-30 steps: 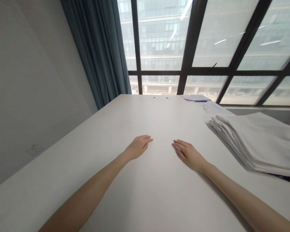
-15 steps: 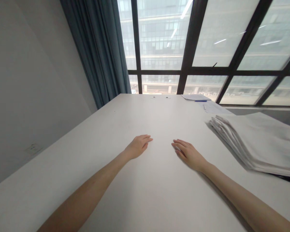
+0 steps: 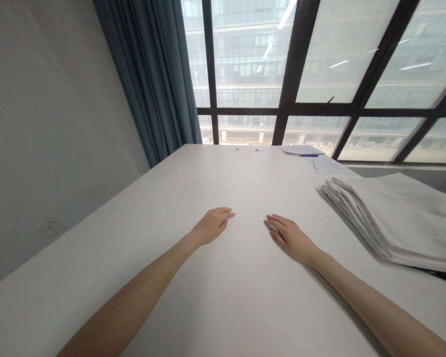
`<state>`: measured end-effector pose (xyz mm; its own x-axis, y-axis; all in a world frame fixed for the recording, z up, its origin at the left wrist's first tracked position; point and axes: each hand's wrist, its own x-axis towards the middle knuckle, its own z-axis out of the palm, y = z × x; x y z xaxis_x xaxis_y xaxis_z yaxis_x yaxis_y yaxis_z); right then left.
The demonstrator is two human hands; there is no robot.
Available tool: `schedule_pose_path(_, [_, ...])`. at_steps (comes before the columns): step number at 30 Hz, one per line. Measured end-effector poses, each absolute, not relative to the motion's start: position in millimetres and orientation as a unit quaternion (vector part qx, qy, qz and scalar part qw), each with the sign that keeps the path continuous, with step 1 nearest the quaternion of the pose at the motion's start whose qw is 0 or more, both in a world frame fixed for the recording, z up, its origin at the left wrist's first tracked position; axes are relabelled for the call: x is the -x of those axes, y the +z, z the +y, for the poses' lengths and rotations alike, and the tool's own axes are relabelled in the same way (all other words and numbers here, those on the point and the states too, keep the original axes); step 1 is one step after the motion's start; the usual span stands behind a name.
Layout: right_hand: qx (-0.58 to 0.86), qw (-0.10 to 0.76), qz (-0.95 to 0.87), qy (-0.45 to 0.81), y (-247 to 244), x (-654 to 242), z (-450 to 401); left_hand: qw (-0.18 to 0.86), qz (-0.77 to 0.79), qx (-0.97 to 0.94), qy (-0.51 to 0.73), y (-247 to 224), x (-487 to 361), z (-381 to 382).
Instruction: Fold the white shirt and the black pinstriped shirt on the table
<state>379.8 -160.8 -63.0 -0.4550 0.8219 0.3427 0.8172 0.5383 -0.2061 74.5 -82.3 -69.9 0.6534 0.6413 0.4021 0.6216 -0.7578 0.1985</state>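
My left hand [image 3: 214,224] rests palm down on the white table [image 3: 223,307], its fingers loosely stretched toward the right and nothing in them. Across a gap of bare tabletop lies my right hand [image 3: 290,239], open too, fingers pointing left and slightly bent. Both forearms come in from the lower corners. To the right of my right hand, apart from it, sits a stack of folded white cloths [image 3: 397,213], its folded edges facing me and the left.
Papers [image 3: 301,149] and a blue pen [image 3: 308,155] lie at the far right of the table, with another sheet [image 3: 332,166] nearer. Dark-framed windows [image 3: 284,99] and a blue curtain [image 3: 159,84] stand behind. A wall with a socket [image 3: 52,228] borders the left side.
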Motion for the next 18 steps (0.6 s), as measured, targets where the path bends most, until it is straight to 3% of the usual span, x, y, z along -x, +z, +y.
schedule_pose_path(18, [0.48, 0.207, -0.852, 0.009, -64.0, -380.4, -160.4, 0.023, 0.352, -0.91, 0.219, -67.6, -75.5, -83.3])
